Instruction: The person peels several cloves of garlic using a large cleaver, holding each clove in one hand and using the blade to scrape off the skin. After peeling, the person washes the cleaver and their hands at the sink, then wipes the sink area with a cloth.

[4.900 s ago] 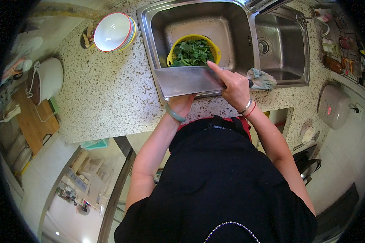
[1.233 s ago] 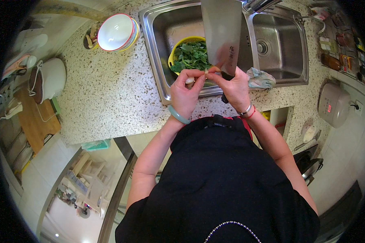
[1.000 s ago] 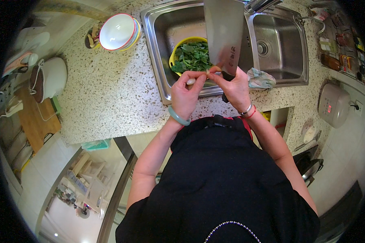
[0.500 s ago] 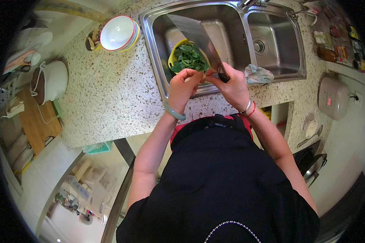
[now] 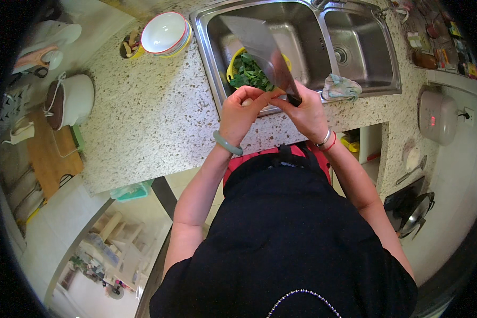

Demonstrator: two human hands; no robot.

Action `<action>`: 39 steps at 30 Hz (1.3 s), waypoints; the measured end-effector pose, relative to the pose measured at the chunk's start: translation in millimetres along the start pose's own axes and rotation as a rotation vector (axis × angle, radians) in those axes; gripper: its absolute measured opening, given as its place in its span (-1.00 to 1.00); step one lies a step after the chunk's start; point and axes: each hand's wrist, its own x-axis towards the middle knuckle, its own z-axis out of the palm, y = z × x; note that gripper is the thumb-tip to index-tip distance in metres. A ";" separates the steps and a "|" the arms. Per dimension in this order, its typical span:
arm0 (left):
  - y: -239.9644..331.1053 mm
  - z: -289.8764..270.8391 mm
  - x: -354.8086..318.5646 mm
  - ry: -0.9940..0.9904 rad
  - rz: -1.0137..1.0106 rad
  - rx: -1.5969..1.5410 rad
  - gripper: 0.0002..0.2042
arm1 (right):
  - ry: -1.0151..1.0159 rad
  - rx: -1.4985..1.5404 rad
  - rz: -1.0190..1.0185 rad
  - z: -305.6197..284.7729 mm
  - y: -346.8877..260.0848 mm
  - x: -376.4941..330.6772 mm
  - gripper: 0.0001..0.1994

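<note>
My right hand (image 5: 306,108) is closed round the dark handle of a kitchen cleaver (image 5: 259,46), whose broad blade slants up and left over the sink. Close beside it, my left hand (image 5: 239,114) is closed, fingertips meeting those of my right hand by the heel of the blade. A small whitish piece (image 5: 247,102), like a garlic clove, shows in the curled left fingers. Whatever lies between the touching fingertips is mostly hidden. Just beyond my hands, a yellow basket (image 5: 230,71) of green leaves (image 5: 250,74) sits in the larger sink basin (image 5: 302,58), partly behind the blade.
Stacked bowls (image 5: 164,33) and a small container of brownish pieces (image 5: 130,45) stand left of the sink. A damp cloth (image 5: 342,87) lies on the sink's near edge. The smaller basin (image 5: 363,53) is at right. A speckled countertop (image 5: 143,106) surrounds the sink.
The view has shifted slightly, so the sink and bowls sit a little higher and to the right. Both hands keep nearly the same hold, fingertips still together beside the cleaver.
</note>
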 end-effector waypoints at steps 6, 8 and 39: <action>-5.1 -9.0 -16.1 0.037 0.015 -0.223 -0.88 | 0.040 0.072 -0.095 17.3 -7.5 -9.9 -0.59; -10.0 -13.2 -23.9 -0.006 -0.062 -0.405 -0.86 | 0.029 0.103 -0.057 21.2 -12.1 -14.1 -0.62; -62.4 -15.6 -159.6 0.456 0.245 -0.772 -0.87 | -0.280 0.486 0.125 84.3 -53.8 -72.9 -0.86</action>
